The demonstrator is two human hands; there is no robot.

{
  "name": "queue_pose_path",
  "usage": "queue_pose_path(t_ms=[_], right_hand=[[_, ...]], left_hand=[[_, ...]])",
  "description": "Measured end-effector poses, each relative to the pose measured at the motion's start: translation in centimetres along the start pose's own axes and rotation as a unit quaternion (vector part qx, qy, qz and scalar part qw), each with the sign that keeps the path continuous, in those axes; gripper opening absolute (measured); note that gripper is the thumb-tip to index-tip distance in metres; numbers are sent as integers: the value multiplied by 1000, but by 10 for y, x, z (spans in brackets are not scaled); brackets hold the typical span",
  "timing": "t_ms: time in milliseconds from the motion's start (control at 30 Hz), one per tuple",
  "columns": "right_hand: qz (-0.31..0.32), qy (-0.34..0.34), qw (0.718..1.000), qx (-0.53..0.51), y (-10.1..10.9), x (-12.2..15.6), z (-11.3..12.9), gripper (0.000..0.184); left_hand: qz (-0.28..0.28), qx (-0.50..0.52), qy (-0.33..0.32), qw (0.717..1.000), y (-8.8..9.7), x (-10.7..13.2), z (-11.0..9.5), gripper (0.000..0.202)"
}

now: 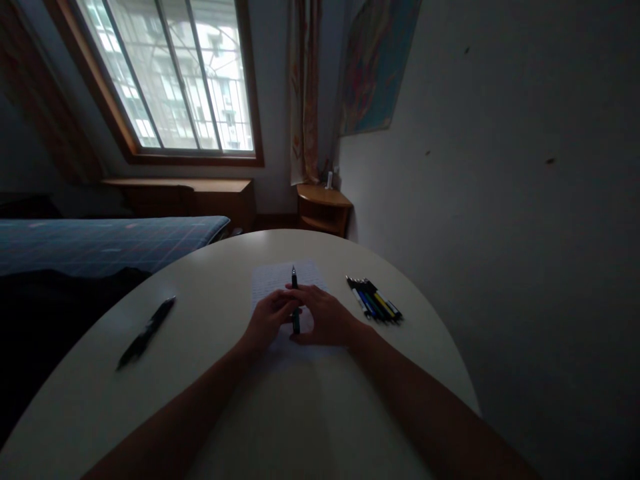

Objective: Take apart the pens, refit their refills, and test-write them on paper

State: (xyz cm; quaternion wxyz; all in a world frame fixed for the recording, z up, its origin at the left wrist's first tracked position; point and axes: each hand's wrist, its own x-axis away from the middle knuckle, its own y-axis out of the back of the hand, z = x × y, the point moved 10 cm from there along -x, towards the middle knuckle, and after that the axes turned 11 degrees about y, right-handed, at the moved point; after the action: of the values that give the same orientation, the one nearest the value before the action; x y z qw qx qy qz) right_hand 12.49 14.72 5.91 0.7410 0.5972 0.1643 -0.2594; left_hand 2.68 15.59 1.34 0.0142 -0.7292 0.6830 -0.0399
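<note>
A dark pen (295, 325) points away from me, its silvery tip at the far end, above a white sheet of paper (264, 275) with lines of writing or ruling. My left hand (270, 319) is closed, its fingertips on the pen's middle from the left. From the right, my right hand (327, 316) curls around the pen, with fingers near its front half and the thumb by its rear end. The fingers of both hands overlap and partly hide the barrel. Whether the pen touches the paper, I cannot tell.
Both forearms rest over a round white table (210, 280). Several pens (375, 301) lie side by side on the right. On the left is a separate black pen-like object (146, 333), blurred. A bed (115, 240), a corner shelf (324, 195) and a wall (500, 233) surround the table.
</note>
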Motion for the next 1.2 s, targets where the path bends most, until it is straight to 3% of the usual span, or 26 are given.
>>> queue_pose_path(t_ms=[1200], right_hand=[[15, 24, 999, -23, -4, -2, 10, 111]], left_hand=[[144, -89, 61, 984, -3, -6, -12, 40]])
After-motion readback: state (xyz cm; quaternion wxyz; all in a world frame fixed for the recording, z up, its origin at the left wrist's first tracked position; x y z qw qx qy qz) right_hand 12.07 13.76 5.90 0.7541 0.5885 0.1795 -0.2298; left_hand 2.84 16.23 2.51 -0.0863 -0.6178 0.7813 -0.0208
